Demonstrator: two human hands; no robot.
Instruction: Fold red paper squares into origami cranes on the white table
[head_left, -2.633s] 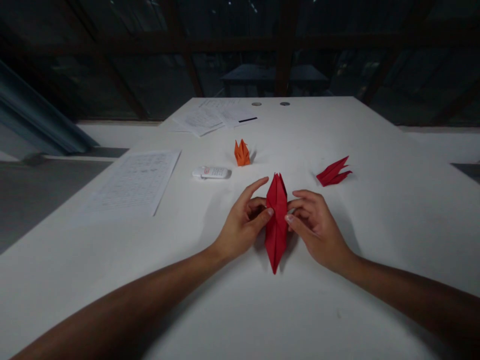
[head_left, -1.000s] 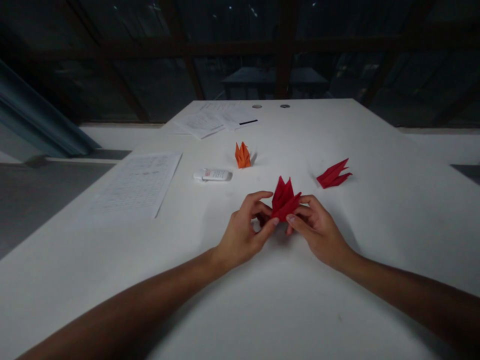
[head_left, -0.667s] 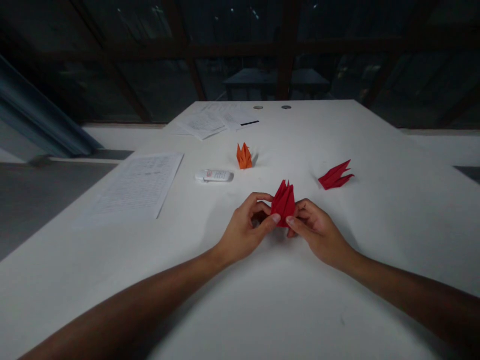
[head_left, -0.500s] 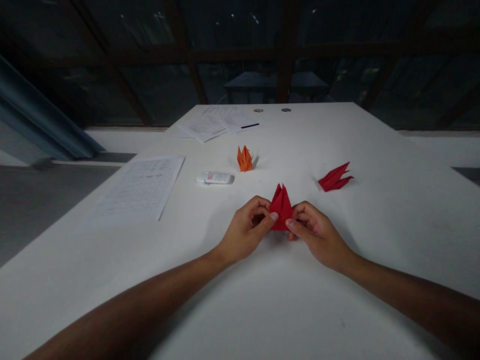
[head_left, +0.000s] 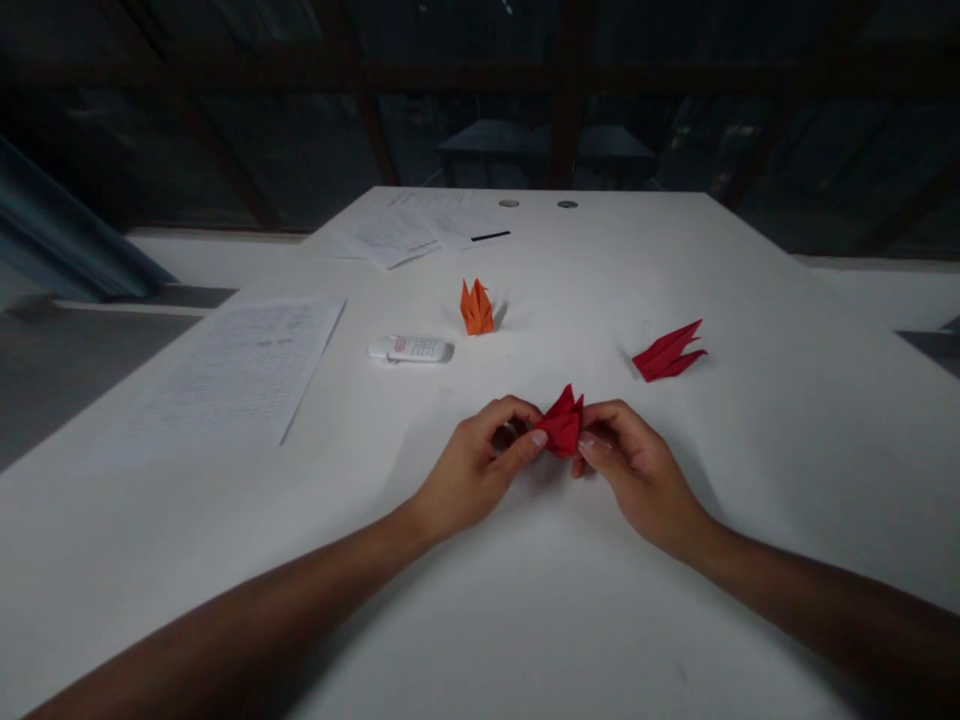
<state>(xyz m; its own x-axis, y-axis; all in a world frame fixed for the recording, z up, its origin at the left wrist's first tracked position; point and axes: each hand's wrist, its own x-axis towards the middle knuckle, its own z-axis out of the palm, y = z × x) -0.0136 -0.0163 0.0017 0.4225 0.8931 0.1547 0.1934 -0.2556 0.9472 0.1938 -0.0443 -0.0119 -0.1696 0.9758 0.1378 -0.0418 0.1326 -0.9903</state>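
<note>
A white surface (head_left: 465, 620) spreads across most of the frame, a sheet of paper (head_left: 232, 375) lying at left. Just below centre, the left hand (head_left: 476, 465) and right hand (head_left: 641, 475) have their fingers pinched on opposite edges of the folded red paper (head_left: 562, 425), a long diamond moments ago, now short and bunched. Another red fold (head_left: 667, 352) lies at right; the small orange one (head_left: 477, 309) stands above centre.

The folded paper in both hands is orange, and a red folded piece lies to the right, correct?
The colour is wrong: the head view shows the folded paper in the left hand and right hand is red. The red folded piece does lie to the right.
</note>
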